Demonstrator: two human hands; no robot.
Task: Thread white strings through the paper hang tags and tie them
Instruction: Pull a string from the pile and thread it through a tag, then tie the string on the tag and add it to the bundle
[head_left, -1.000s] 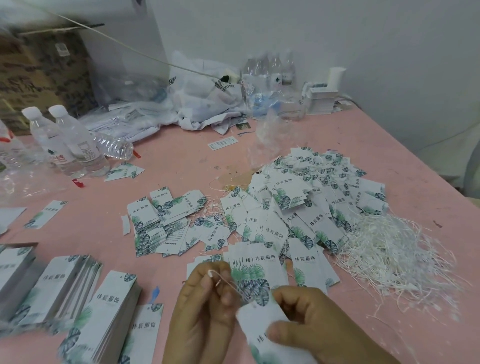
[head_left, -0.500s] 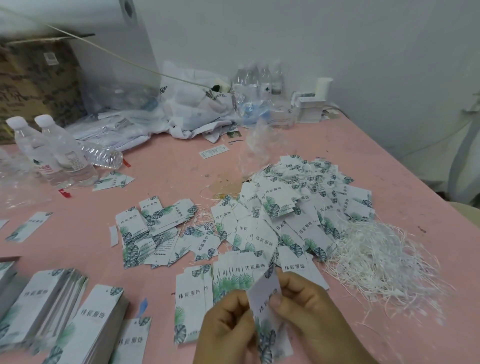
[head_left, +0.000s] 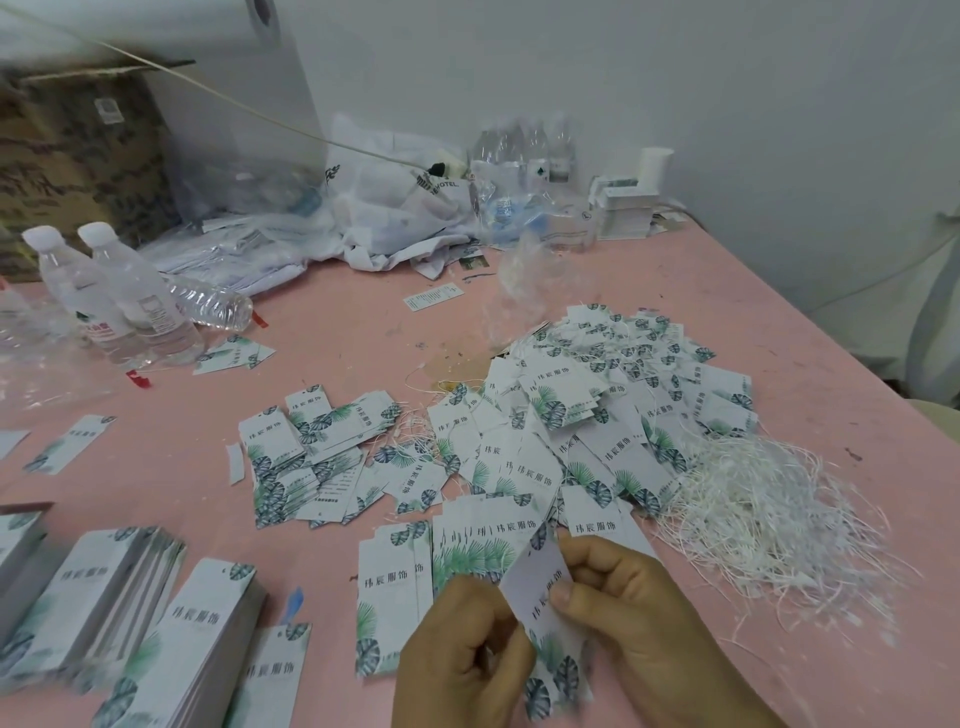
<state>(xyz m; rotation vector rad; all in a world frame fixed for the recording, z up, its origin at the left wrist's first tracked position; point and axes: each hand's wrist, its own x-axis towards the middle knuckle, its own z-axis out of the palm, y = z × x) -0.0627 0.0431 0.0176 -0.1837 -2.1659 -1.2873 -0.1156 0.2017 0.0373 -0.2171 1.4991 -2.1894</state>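
Here both hands hold one tag (head_left: 540, 592) low in the view, above the pink counter (head_left: 332, 332). The right hand (head_left: 634, 618) pinches its right edge with thumb and fingers; the left hand (head_left: 467, 649) is curled at its left edge. The strings (head_left: 769, 509) lie in a heap to the right, beside the tag pile (head_left: 587, 415).

Strings (head_left: 763, 514) lie right of the tag heap (head_left: 587, 415), bottles (head_left: 119, 296) far left.
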